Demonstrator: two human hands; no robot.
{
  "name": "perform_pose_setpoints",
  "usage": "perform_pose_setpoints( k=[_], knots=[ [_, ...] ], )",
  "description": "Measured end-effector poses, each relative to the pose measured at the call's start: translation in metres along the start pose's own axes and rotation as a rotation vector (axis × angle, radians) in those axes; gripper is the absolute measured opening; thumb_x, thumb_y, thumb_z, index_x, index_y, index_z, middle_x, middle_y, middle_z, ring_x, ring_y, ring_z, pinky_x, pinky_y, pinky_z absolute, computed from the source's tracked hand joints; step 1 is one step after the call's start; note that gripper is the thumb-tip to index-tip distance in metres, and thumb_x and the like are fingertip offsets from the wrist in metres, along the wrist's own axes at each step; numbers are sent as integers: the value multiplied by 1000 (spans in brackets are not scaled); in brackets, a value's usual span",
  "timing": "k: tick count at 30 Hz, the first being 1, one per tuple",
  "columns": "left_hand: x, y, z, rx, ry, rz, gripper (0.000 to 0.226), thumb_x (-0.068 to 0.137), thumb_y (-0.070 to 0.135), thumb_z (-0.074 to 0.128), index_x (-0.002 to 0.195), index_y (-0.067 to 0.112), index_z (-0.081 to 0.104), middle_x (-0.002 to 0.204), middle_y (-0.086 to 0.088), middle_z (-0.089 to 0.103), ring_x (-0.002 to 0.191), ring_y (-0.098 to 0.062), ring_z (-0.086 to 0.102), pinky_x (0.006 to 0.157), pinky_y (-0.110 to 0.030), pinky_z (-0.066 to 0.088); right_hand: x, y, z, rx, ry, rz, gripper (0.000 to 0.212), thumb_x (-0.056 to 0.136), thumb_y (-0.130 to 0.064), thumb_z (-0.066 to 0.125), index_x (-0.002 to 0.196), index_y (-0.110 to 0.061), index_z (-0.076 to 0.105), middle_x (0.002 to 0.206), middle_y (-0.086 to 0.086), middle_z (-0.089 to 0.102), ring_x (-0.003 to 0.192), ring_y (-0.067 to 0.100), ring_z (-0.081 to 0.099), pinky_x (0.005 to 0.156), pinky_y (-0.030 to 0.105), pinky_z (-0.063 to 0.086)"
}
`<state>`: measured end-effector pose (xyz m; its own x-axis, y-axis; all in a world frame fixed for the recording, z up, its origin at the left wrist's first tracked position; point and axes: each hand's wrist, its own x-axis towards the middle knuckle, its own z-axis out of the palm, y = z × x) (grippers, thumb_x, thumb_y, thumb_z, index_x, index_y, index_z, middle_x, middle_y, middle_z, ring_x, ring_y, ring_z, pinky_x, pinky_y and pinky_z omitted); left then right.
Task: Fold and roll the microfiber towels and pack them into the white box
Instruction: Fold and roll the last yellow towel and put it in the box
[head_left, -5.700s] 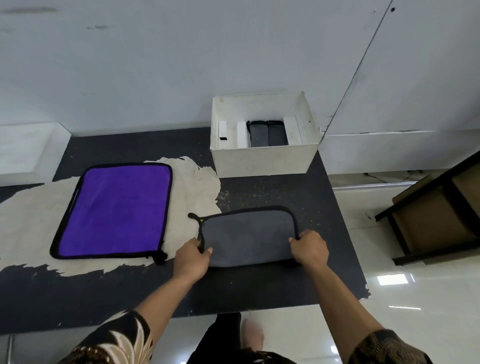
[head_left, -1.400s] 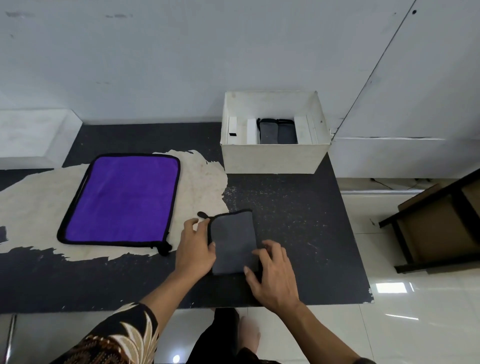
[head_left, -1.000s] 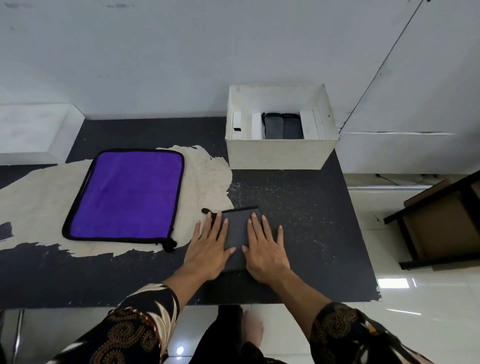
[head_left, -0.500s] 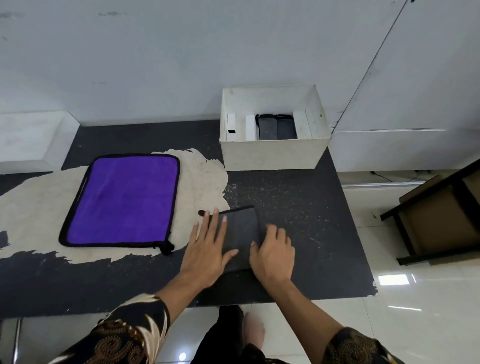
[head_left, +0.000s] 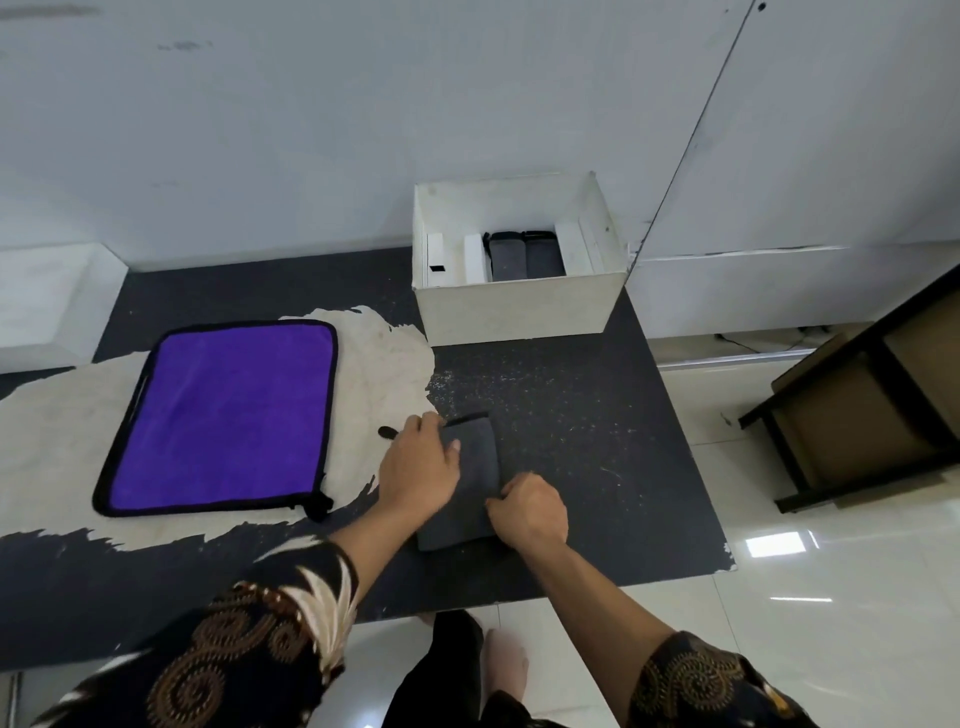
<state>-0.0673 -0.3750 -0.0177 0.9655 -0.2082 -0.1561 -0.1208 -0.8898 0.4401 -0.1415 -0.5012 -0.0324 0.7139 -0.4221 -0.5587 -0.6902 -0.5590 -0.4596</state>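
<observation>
Tabletop (head_left: 571, 415) bears grey towel (head_left: 475, 467) gripped between both hands (head_left: 418, 470) (head_left: 530, 512).

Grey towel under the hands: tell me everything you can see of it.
The grey towel looks like soft dark grey microfibre with black edging. It is folded into a narrow rectangle and lies flat on the black table, in front of the white box. The left hand covers its left edge. The right hand curls its fingers at the lower right edge. A black loop pokes out to the left.

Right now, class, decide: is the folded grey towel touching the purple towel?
Apart. The head view shows a strip of pale tabletop between the purple towel and the grey towel.
</observation>
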Motion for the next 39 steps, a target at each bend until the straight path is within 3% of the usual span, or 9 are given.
perform_pose_setpoints(
  k=[2, 6, 9, 11, 14, 21, 28, 31, 39],
  knots=[
    [15, 18, -1, -99, -140, -200, 50, 92, 49, 55, 129, 16, 50, 125, -5, 59, 110, -25, 58, 87, -37, 50, -3, -1, 0, 56, -7, -28, 19, 86, -26, 61, 101, -16, 62, 101, 2, 65, 97, 22, 63, 81, 32, 52],
    [30, 39, 5, -61, -316, -410, 114, 62, 88, 53, 144, 12, 33, 135, -8, 56, 111, -31, 62, 88, -39, 54, -11, -6, -1, 158, 4, -97, 12, 84, -22, 62, 94, -19, 56, 87, -4, 57, 93, 23, 61, 78, 34, 50],
    [31, 48, 12, -66, -393, -475, 128, 54, 81, 68, 150, 8, 23, 137, -9, 54, 111, -31, 62, 87, -40, 57, -18, -8, -1, 213, 20, -150, 22, 85, -22, 63, 105, -17, 56, 92, -3, 62, 95, 24, 62, 79, 36, 51],
    [32, 52, 20, 22, -406, -481, 117, 65, 61, 75, 151, 5, 18, 135, -11, 55, 115, -30, 60, 91, -39, 55, -21, -8, -1, 247, 46, -177, 35, 87, -22, 63, 120, -17, 54, 106, 2, 67, 100, 25, 64, 80, 35, 50],
    [32, 52, 24, 102, -337, -485, 91, 76, 37, 71, 147, 4, 24, 131, -12, 57, 117, -29, 58, 93, -37, 52, -25, -6, 1, 261, 49, -192, 24, 88, -19, 61, 107, -20, 48, 104, 3, 66, 96, 26, 63, 72, 32, 45],
    [34, 49, 24, 24, -178, -397, 44, 92, 34, 54, 129, 10, 47, 125, -13, 59, 113, -33, 59, 81, -37, 46, -24, 2, 6, 204, 26, -160, 31, 82, -10, 60, 110, -16, 48, 98, 3, 63, 90, 26, 61, 69, 31, 42],
    [48, 1, 19, -649, -237, -554, 24, 94, 31, 55, 102, 9, 62, 112, -16, 65, 97, -31, 64, 81, -43, 59, -28, 4, 21, 55, 93, -239, 25, 80, -14, 62, 99, -20, 46, 98, 1, 59, 87, 21, 57, 71, 29, 42],
    [40, -20, 12, -873, -260, -618, 20, 98, 24, 55, 110, 9, 59, 115, -13, 62, 105, -30, 62, 79, -40, 57, -34, 6, 27, -32, 174, -333, 26, 83, -8, 59, 95, -23, 41, 99, -1, 52, 85, 18, 50, 70, 26, 39],
    [31, -52, 0, -940, -207, -622, 21, 100, 24, 54, 110, 6, 59, 110, -13, 63, 101, -30, 63, 77, -37, 55, -42, 11, 46, -301, 289, -636, 43, 63, -4, 72, 101, -19, 60, 90, 2, 49, 74, 19, 51, 58, 28, 49]
  ],
)
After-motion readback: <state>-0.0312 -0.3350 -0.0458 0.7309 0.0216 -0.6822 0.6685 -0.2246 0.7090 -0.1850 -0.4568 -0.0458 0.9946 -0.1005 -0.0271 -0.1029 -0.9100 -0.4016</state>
